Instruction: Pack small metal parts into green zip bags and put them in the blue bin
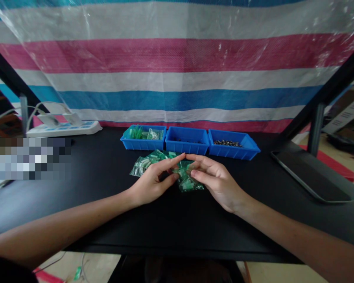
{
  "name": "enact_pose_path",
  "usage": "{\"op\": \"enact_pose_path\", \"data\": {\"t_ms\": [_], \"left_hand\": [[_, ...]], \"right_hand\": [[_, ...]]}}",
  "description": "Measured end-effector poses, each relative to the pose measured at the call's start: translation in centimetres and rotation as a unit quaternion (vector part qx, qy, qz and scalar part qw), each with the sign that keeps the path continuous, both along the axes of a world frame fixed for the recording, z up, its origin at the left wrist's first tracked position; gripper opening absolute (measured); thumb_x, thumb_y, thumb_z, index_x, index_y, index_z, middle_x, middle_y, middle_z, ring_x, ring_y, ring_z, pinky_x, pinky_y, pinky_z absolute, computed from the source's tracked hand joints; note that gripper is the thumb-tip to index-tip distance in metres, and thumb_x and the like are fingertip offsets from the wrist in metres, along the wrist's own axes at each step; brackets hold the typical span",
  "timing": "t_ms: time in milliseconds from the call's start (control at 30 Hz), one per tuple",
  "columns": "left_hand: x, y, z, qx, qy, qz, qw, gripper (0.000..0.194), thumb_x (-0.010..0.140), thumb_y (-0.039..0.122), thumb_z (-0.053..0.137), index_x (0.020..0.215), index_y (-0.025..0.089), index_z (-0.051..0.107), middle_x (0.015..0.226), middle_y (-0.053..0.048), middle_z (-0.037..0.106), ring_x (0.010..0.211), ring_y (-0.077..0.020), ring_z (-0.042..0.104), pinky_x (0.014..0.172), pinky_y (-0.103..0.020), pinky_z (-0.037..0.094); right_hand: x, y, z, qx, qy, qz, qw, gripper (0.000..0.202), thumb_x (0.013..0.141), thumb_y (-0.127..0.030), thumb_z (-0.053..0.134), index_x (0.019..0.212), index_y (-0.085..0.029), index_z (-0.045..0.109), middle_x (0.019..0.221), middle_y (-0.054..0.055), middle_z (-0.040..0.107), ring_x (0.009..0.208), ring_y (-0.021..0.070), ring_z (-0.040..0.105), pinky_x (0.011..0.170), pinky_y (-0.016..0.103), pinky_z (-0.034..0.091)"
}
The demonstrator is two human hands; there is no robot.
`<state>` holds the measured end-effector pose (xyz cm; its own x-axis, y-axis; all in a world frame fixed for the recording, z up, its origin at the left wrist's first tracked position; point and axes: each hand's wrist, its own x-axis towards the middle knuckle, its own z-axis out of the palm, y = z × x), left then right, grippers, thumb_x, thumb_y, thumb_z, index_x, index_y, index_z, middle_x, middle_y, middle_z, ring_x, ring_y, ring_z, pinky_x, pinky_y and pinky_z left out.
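Note:
A small clear plastic bag of green pieces is between my two hands, over the black table. My left hand pinches its left edge, the thumb in front and the index finger stretched forward. On the other side, my right hand has its thumb on the front of the bag, with the fingers bent behind it. The two index fingertips meet above the bag. Just behind my left hand lie more plastic bags with green and whitish pieces, partly covered by my fingers.
Three blue bins stand in a row behind: the left bin holds green and clear packets, the middle bin a few dark bits, the right bin small metal parts. A phone lies right; a power strip sits left. Striped sheeting hangs behind.

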<state>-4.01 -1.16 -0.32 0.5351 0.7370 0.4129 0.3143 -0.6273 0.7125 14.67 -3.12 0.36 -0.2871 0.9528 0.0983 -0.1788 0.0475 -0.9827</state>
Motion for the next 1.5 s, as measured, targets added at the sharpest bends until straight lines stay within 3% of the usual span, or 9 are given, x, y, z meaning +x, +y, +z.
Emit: {"op": "enact_pose_path", "data": {"t_ms": [267, 467, 667, 800, 933, 1267, 1500], "left_hand": [[0.0, -0.2, 0.2, 0.028, 0.021, 0.003, 0.999, 0.046, 0.084, 0.019, 0.047, 0.129, 0.019, 0.042, 0.097, -0.005, 0.062, 0.084, -0.016, 0.055, 0.076, -0.029, 0.046], [0.0, -0.4, 0.4, 0.032, 0.031, -0.005, 0.999, 0.051, 0.083, 0.016, 0.046, 0.133, 0.019, 0.037, 0.094, -0.005, 0.061, 0.08, -0.0148, 0.054, 0.076, -0.028, 0.045], [0.1, -0.7, 0.6, 0.042, 0.052, -0.013, 0.998, 0.053, 0.082, 0.015, 0.045, 0.134, 0.019, 0.035, 0.089, -0.004, 0.059, 0.079, -0.015, 0.053, 0.075, -0.029, 0.045], [0.3, -1.0, 0.7, 0.031, 0.067, -0.011, 0.997, 0.051, 0.082, 0.015, 0.044, 0.132, 0.02, 0.037, 0.089, -0.005, 0.059, 0.08, -0.016, 0.053, 0.075, -0.03, 0.045], [0.3, -1.2, 0.7, 0.036, 0.088, -0.009, 0.995, 0.049, 0.083, 0.015, 0.043, 0.131, 0.018, 0.04, 0.088, -0.006, 0.059, 0.081, -0.0178, 0.052, 0.075, -0.031, 0.044], [0.0, -1.1, 0.8, 0.051, 0.052, -0.046, 0.996, 0.05, 0.083, 0.012, 0.045, 0.131, 0.02, 0.038, 0.088, -0.004, 0.058, 0.083, -0.0156, 0.053, 0.076, -0.029, 0.044], [-0.3, -0.9, 0.7, 0.074, 0.034, -0.061, 0.995, 0.053, 0.084, 0.012, 0.045, 0.134, 0.023, 0.033, 0.093, -0.004, 0.06, 0.086, -0.0157, 0.054, 0.078, -0.029, 0.044]], "right_hand": [[0.0, 0.0, 0.0, -0.009, 0.01, -0.006, 1.0, 0.033, 0.071, -0.02, 0.062, 0.104, -0.022, 0.061, 0.076, -0.001, 0.054, 0.07, 0.0108, 0.052, 0.067, 0.026, 0.043], [-0.1, -0.2, 0.1, -0.001, -0.007, 0.015, 1.0, 0.046, 0.073, -0.021, 0.061, 0.118, -0.023, 0.056, 0.076, -0.002, 0.053, 0.066, 0.0087, 0.05, 0.065, 0.025, 0.042], [0.2, -0.3, 0.4, 0.095, -0.155, 0.029, 0.983, 0.046, 0.08, -0.023, 0.053, 0.126, -0.018, 0.049, 0.079, 0.0, 0.054, 0.064, 0.0098, 0.05, 0.059, 0.025, 0.043], [0.4, -0.7, 0.9, 0.197, -0.264, -0.002, 0.944, 0.035, 0.084, -0.024, 0.049, 0.118, -0.016, 0.056, 0.083, 0.004, 0.056, 0.069, 0.0136, 0.053, 0.061, 0.026, 0.045], [0.5, -0.9, 1.4, 0.224, -0.299, -0.016, 0.927, 0.028, 0.084, -0.024, 0.049, 0.108, -0.015, 0.062, 0.076, 0.003, 0.058, 0.066, 0.0138, 0.054, 0.057, 0.025, 0.044], [0.7, -0.3, 1.4, 0.083, -0.118, -0.005, 0.99, 0.024, 0.079, -0.025, 0.055, 0.1, -0.016, 0.063, 0.082, 0.004, 0.064, 0.076, 0.0149, 0.059, 0.07, 0.029, 0.045], [0.7, -0.5, 1.2, 0.023, 0.001, 0.025, 0.999, 0.02, 0.078, -0.023, 0.057, 0.097, -0.019, 0.065, 0.083, 0.003, 0.062, 0.076, 0.013, 0.055, 0.067, 0.026, 0.041]]}}
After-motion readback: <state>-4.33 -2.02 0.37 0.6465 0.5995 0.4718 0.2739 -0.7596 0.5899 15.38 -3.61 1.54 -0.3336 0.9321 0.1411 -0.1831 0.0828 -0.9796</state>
